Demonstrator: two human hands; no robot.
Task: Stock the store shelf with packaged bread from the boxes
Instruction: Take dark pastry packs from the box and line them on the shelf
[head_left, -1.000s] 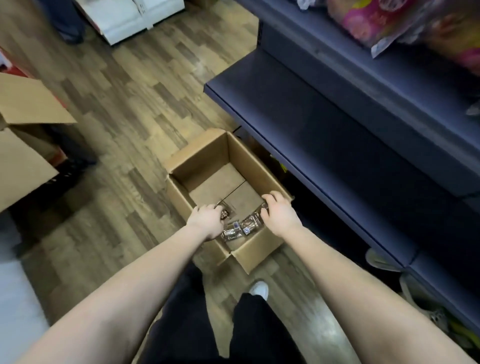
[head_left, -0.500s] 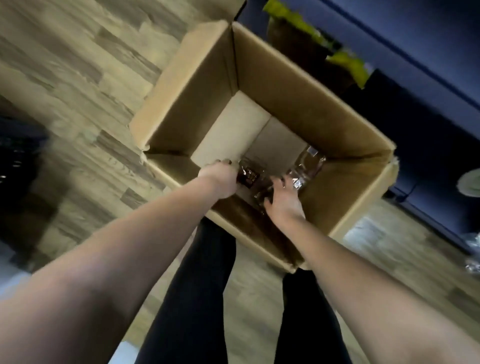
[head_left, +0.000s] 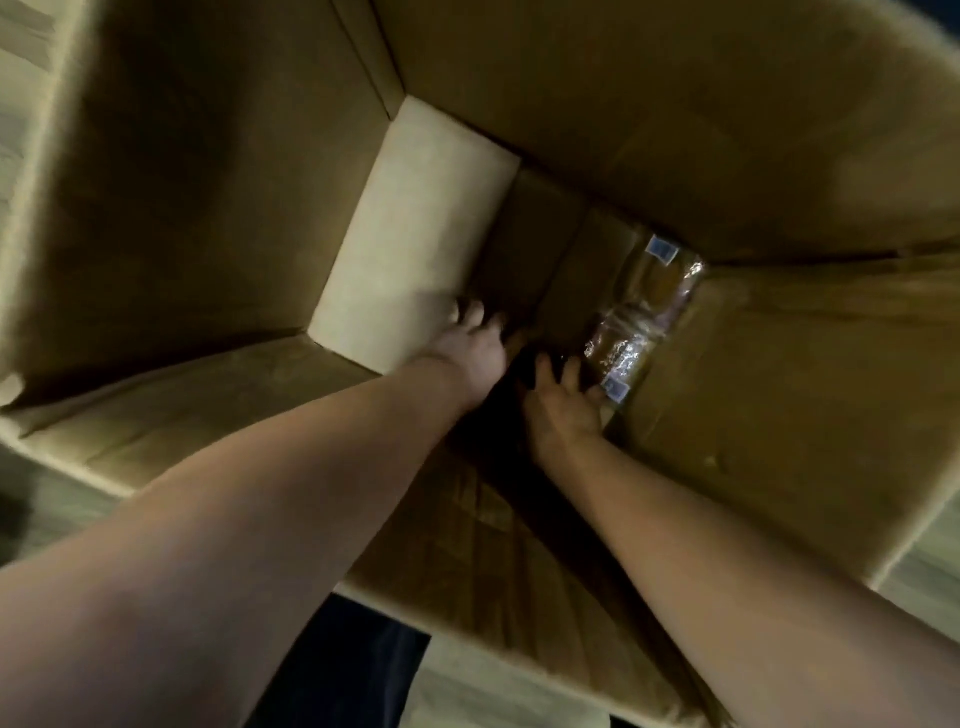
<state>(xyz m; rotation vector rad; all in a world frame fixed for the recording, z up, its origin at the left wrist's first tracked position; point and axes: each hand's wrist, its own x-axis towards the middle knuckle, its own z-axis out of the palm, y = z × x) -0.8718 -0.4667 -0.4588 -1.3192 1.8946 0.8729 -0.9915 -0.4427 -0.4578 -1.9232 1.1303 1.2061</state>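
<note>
The box (head_left: 208, 208) is matt brown cardboard, creased on its near wall. The bread packages (head_left: 636, 317) wear glossy, crinkled clear plastic.

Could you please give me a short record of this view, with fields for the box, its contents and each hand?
container: open cardboard box, seen from above, flaps up
contents: clear-wrapped packages lying at the right side of the box bottom
left: left hand reaches deep to the box bottom; grip hidden by blur
right: right hand deep in the box, fingers spread, right beside the packages; contact unclear
between hands: a dark patch, too dark to identify
shelf: not in view
</note>
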